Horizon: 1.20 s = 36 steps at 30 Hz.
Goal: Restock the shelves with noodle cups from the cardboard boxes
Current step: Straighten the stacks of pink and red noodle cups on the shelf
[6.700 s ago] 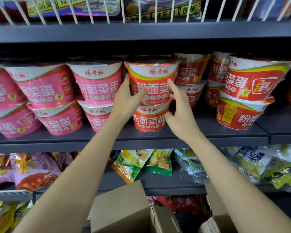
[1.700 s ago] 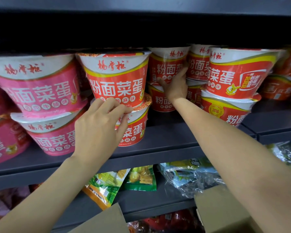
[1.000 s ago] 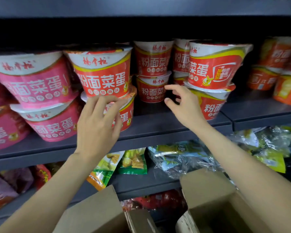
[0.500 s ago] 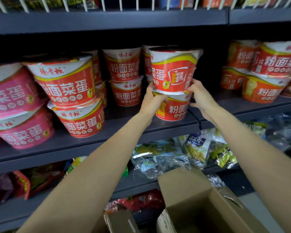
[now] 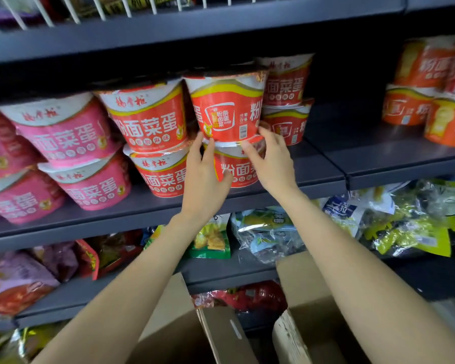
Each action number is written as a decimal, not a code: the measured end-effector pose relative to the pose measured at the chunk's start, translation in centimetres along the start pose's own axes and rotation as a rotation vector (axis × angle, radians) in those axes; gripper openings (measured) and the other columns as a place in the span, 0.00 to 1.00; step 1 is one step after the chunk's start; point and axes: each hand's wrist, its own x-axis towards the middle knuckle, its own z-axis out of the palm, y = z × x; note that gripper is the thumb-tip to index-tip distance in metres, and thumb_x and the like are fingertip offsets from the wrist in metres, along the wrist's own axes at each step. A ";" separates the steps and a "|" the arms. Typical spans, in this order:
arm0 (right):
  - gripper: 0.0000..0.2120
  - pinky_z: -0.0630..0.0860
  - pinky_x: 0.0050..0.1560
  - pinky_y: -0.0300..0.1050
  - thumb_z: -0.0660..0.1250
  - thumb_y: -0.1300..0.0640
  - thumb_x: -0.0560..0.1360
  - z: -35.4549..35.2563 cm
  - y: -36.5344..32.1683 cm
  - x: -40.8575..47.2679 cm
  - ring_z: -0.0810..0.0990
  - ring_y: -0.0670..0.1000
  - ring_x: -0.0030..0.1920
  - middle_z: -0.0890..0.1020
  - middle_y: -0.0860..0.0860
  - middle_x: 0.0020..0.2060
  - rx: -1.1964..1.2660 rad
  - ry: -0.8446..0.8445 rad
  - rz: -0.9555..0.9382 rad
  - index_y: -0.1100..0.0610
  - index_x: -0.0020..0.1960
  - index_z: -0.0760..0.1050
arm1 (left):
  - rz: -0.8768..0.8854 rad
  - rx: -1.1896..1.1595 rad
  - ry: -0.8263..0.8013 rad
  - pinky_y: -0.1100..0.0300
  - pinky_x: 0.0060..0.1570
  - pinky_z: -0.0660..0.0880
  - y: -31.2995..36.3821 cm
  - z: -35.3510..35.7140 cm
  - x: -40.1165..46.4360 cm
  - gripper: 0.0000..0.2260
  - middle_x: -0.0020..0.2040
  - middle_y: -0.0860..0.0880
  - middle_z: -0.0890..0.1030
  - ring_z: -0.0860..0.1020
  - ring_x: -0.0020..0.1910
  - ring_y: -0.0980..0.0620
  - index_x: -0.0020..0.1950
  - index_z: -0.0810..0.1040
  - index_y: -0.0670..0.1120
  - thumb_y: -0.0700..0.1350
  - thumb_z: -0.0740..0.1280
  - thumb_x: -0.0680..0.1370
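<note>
Red glossy tapered noodle cup (image 5: 227, 109), atop another, held at its base between left hand (image 5: 204, 177) and right hand (image 5: 272, 160), fingers spread.

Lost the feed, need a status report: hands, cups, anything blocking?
Left hand and right hand on two-high red cup stack. Stack upright on shelf. Neighbouring red stack close left.
</note>
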 end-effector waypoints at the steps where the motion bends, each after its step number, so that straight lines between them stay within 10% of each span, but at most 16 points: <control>1: 0.27 0.70 0.59 0.51 0.58 0.40 0.78 0.3 -0.2 -0.1 0.71 0.53 0.65 0.66 0.51 0.70 -0.024 0.012 0.010 0.51 0.73 0.62 | 0.023 0.006 0.008 0.65 0.68 0.55 0.1 -0.3 0.1 0.30 0.76 0.43 0.59 0.58 0.75 0.47 0.75 0.61 0.41 0.40 0.68 0.76; 7: 0.28 0.58 0.71 0.50 0.59 0.54 0.80 -1.4 -1.1 1.6 0.56 0.53 0.75 0.58 0.53 0.75 0.193 0.035 0.063 0.53 0.77 0.55 | -0.152 -0.422 0.097 0.56 0.66 0.68 0.9 -1.9 2.6 0.28 0.70 0.48 0.68 0.67 0.66 0.57 0.74 0.62 0.44 0.45 0.68 0.77; 13: 0.31 0.67 0.65 0.48 0.59 0.66 0.77 -2.8 -1.9 4.0 0.70 0.45 0.63 0.70 0.47 0.68 0.519 -0.248 0.120 0.51 0.76 0.56 | -0.214 -0.459 0.022 0.48 0.63 0.73 1.9 -1.2 4.4 0.34 0.66 0.52 0.73 0.73 0.64 0.54 0.72 0.63 0.52 0.56 0.68 0.68; 20: 0.24 0.72 0.61 0.45 0.61 0.63 0.76 -4.6 -1.9 0.3 0.72 0.45 0.62 0.75 0.48 0.64 0.364 0.000 0.006 0.52 0.71 0.66 | -0.183 -0.314 -0.103 0.51 0.62 0.73 1.8 -1.7 6.5 0.32 0.66 0.53 0.76 0.76 0.61 0.54 0.72 0.64 0.50 0.68 0.58 0.74; 24: 0.28 0.69 0.66 0.49 0.61 0.62 0.77 -5.1 -2.0 2.4 0.70 0.49 0.66 0.71 0.50 0.68 0.364 -0.002 0.102 0.52 0.75 0.58 | -0.197 -0.449 0.131 0.51 0.64 0.71 3.1 -0.8 3.0 0.22 0.69 0.52 0.71 0.71 0.65 0.54 0.72 0.65 0.49 0.54 0.61 0.80; 36: 0.38 0.66 0.69 0.52 0.65 0.67 0.75 -3.1 -0.8 2.3 0.66 0.47 0.71 0.66 0.48 0.72 0.351 -0.217 -0.017 0.49 0.78 0.50 | -0.139 -0.420 0.004 0.55 0.63 0.73 0.2 -1.2 3.9 0.29 0.71 0.49 0.65 0.72 0.65 0.55 0.75 0.61 0.48 0.42 0.69 0.77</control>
